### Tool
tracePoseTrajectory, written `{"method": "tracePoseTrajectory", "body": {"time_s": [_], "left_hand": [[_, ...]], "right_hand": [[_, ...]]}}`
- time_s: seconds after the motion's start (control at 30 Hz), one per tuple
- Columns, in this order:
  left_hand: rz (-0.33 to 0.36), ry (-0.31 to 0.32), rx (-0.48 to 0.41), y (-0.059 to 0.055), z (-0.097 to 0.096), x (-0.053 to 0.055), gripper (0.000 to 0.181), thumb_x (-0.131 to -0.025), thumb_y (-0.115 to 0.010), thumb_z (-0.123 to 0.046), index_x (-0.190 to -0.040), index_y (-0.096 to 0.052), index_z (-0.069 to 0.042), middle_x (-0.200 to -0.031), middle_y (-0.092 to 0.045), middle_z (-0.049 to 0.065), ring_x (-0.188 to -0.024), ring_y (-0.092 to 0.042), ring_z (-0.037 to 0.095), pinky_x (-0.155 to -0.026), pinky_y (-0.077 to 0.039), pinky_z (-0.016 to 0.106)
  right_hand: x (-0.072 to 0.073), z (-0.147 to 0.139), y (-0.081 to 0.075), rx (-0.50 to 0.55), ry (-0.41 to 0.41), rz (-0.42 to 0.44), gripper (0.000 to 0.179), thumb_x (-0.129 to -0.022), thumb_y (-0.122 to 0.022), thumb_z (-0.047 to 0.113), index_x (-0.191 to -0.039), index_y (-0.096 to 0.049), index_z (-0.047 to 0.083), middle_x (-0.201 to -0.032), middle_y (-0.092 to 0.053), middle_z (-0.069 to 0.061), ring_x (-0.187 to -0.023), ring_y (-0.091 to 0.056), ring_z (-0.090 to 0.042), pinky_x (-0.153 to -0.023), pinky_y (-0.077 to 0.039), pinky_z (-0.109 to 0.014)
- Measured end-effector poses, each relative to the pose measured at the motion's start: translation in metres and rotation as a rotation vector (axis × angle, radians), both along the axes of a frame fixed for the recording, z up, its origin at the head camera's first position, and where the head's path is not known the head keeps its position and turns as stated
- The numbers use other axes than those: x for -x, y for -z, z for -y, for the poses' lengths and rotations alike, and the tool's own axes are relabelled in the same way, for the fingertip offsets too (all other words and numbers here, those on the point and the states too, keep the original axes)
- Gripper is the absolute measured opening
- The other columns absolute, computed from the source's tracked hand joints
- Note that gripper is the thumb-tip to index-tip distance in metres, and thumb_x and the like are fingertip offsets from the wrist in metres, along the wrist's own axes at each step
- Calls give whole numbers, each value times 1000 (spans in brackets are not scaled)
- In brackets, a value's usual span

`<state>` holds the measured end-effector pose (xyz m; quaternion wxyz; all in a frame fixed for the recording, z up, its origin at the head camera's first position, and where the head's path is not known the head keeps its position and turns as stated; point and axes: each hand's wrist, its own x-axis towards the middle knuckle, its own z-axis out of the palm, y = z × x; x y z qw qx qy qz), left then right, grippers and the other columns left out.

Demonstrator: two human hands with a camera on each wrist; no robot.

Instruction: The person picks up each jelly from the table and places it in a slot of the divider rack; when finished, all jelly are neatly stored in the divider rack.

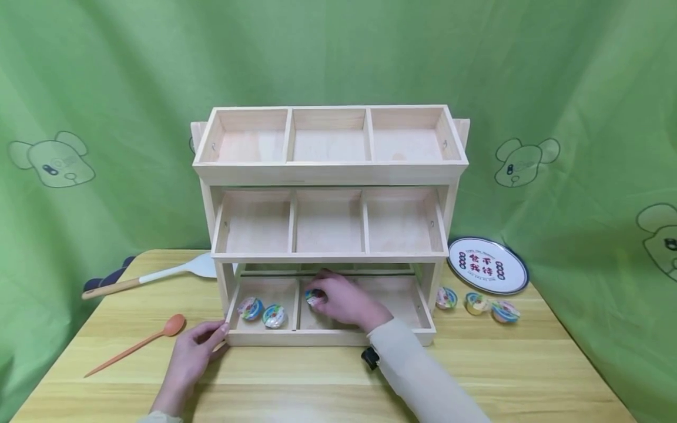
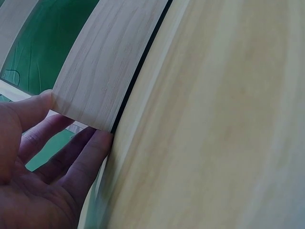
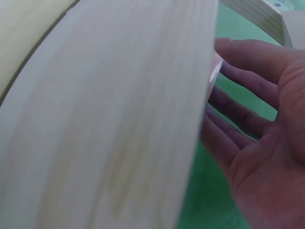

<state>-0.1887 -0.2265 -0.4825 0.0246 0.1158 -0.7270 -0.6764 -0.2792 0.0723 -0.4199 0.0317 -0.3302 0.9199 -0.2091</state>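
A three-tier wooden rack (image 1: 330, 174) stands on the table, each tier an open tray. My right hand (image 1: 344, 298) reaches into the bottom tray and pinches a small jelly cup (image 1: 313, 296) with a printed lid, just right of the left divider. In the right wrist view the tray's front board (image 3: 124, 114) hides most of that cup; thumb and fingers of the right hand (image 3: 257, 109) show behind it. Two more jelly cups (image 1: 250, 308) lie in the bottom left compartment. My left hand (image 1: 195, 352) holds the bottom tray's front left corner, thumb at the board's upper edge (image 2: 88, 95).
Right of the rack lie three jelly cups (image 1: 478, 304) in front of a white oval plate (image 1: 489, 265) with red lettering. To the left are an orange spoon (image 1: 173, 325) and a white spatula (image 1: 169, 272) with a wooden handle. A green curtain (image 1: 328, 53) hangs behind.
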Motion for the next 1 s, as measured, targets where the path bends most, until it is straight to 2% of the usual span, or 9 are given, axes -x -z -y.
{"method": "tracePoseTrajectory", "body": {"time_s": [0.1,0.3,0.43,0.57,0.7,0.77,0.93,1.0], "left_hand": [[4,-1,4,0,0,0,34,-96,-63,-6,-122,-58,14,-124,-53,25,-100,-62,18,-89,-58,29],[4,8,10,0,1,0,36,-96,-63,-8,-123,-57,14,-125,-53,26,-101,-62,18,-89,-57,29],[-1,7,6,0,1,0,35,-96,-63,-7,-123,-57,14,-125,-53,26,-101,-62,19,-89,-57,29],[5,14,5,1,2,0,36,-96,-63,-8,-124,-57,14,-127,-52,25,-103,-61,20,-90,-57,29],[11,22,3,2,2,-2,37,-96,-64,-10,-124,-57,13,-128,-51,25,-105,-60,23,-90,-57,29],[12,23,5,2,2,-2,36,-96,-64,-10,-124,-57,13,-128,-51,25,-106,-60,23,-90,-57,29],[11,19,9,1,1,-1,35,-96,-63,-9,-124,-57,13,-127,-52,25,-104,-61,21,-90,-57,28],[3,14,12,0,1,0,35,-96,-63,-9,-123,-58,13,-127,-53,25,-102,-61,19,-90,-57,28]], "right_hand": [[2,5,3,7,-4,3,36,-89,-72,14,-124,-67,15,-124,-59,-3,-101,-58,-17,-82,-54,-22],[5,14,6,-32,-11,-30,30,-88,-68,10,-117,-69,14,-115,-61,0,-99,-57,-16,-84,-54,-26],[7,18,7,-65,10,-16,29,-87,-67,10,-115,-69,16,-115,-63,0,-101,-57,-17,-83,-55,-27],[6,20,9,-83,44,42,32,-88,-67,11,-119,-68,18,-127,-61,-3,-115,-56,-23,-92,-54,-33],[4,19,11,-71,62,96,35,-90,-68,15,-125,-65,16,-142,-51,-9,-133,-43,-31,-106,-46,-42],[2,17,10,-45,57,107,36,-90,-70,16,-125,-65,15,-140,-52,-9,-129,-46,-31,-106,-47,-42],[-3,9,4,17,50,114,37,-88,-74,19,-124,-65,13,-127,-59,-5,-108,-58,-24,-97,-53,-39],[-4,5,-1,13,53,103,39,-89,-74,24,-125,-65,14,-129,-58,-6,-113,-56,-25,-101,-50,-43]]}}
